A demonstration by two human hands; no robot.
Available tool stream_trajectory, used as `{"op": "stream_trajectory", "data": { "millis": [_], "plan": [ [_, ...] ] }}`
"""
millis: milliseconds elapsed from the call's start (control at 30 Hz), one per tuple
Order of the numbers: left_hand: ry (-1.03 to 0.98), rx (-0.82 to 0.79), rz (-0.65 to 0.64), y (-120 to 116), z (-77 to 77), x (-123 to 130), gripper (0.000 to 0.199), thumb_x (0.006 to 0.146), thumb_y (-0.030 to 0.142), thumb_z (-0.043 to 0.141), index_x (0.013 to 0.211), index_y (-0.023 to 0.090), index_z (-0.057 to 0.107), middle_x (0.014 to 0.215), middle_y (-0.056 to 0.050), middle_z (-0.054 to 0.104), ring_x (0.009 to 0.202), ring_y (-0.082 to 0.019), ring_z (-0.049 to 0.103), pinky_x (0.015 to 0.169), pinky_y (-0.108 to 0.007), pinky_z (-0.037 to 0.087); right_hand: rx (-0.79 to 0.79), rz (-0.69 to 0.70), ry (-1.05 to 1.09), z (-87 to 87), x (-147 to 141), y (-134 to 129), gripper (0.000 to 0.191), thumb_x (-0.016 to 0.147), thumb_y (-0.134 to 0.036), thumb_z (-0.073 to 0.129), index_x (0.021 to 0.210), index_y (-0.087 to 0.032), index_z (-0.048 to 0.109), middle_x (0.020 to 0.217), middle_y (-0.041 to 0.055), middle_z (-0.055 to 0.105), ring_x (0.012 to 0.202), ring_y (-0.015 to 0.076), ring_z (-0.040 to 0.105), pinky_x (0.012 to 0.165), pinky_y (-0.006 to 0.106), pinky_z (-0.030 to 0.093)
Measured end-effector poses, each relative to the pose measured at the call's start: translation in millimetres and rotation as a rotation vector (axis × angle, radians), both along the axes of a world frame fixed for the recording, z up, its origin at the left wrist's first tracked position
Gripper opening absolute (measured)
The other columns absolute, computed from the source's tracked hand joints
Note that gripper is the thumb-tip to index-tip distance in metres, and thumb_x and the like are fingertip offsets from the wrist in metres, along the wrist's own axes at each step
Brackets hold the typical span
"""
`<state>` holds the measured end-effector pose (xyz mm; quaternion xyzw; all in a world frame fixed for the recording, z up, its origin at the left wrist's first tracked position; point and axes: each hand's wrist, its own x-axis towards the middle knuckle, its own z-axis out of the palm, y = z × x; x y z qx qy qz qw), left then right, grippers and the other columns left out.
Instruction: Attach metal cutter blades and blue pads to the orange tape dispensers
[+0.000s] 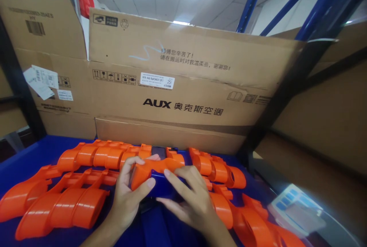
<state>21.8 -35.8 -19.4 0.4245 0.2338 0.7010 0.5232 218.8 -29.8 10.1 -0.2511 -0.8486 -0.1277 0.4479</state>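
Near the lower middle, an orange plastic part [159,165] with a dark blue piece [163,186] beneath it is held between both hands. My left hand [130,186] grips its left end, thumb on the near face and fingers around the far side. My right hand [190,191] is at the right end, index fingertip on the orange surface and thumb below by the blue piece. Just behind the held part stands a dark flat rectangular object [158,152], partly hidden by the fingers. How the orange and blue parts join is hard to see.
Rows of curved orange parts [64,205] lie left on the blue surface [159,228], with more orange parts [220,170] right. A large cardboard sheet [172,63] stands behind. A pale device with blue panels [298,208] sits lower right. Dark posts flank both sides.
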Motion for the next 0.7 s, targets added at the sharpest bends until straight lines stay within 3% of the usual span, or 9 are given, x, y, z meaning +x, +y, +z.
{"op": "stream_trajectory", "data": {
  "millis": [200,367,467,533,600,700],
  "plan": [
    [0.016,0.002,0.021,1.4,-2.7,-1.0,0.043,0.080,0.017,0.081,0.111,0.032,0.055,0.126,-0.002,0.071,0.129,-0.028,0.061,0.113,-0.047,0.042,-0.007,0.006,-0.010,0.9,-1.7,-0.6,0.074,0.083,-0.034,0.083,0.148,-0.025,0.050,0.108,0.0106,0.066,0.099,0.0265,0.063,0.089,0.046,0.054],
    [-0.026,0.095,-0.100,-3.3,-3.0,-1.6,0.055,0.083,0.030,0.079,0.132,0.035,0.056,0.144,-0.008,0.063,0.137,-0.034,0.054,0.114,-0.050,0.042,-0.066,0.000,0.047,-1.7,1.8,-1.1,0.077,0.086,-0.042,0.078,0.153,-0.025,0.045,0.113,0.0122,0.065,0.102,0.0284,0.063,0.089,0.045,0.054],
    [0.038,0.191,-0.228,-12.6,6.1,-3.3,0.073,0.078,0.034,0.083,0.144,0.038,0.051,0.157,-0.009,0.050,0.145,-0.037,0.044,0.113,-0.050,0.043,-0.171,0.061,0.205,0.1,6.4,-3.1,0.071,0.094,-0.057,0.061,0.154,-0.023,0.043,0.122,0.0148,0.064,0.107,0.0311,0.064,0.090,0.045,0.054],
    [0.111,0.184,-0.251,-18.1,13.9,-5.7,0.074,0.077,0.030,0.084,0.144,0.037,0.054,0.159,-0.008,0.047,0.147,-0.038,0.040,0.114,-0.050,0.042,-0.280,0.134,0.285,4.3,7.1,-5.8,0.065,0.099,-0.063,0.045,0.150,-0.023,0.049,0.127,0.0147,0.065,0.111,0.0324,0.064,0.093,0.045,0.053],
    [0.166,0.162,-0.268,-20.1,17.6,-8.4,0.068,0.076,0.030,0.085,0.139,0.034,0.060,0.156,-0.010,0.051,0.144,-0.038,0.044,0.114,-0.048,0.042,-0.410,0.227,0.296,9.4,4.3,-9.0,0.060,0.102,-0.062,0.035,0.143,-0.024,0.057,0.125,0.0130,0.068,0.112,0.0319,0.065,0.094,0.044,0.052],
    [0.225,0.118,-0.246,-16.0,11.0,-11.0,0.058,0.067,0.028,0.092,0.122,0.026,0.073,0.136,-0.013,0.069,0.129,-0.039,0.060,0.108,-0.045,0.049,-0.587,0.345,0.273,13.4,-4.6,-12.9,0.052,0.104,-0.058,0.035,0.128,-0.024,0.067,0.113,0.0108,0.071,0.105,0.0292,0.066,0.093,0.043,0.052]
  ]
}}
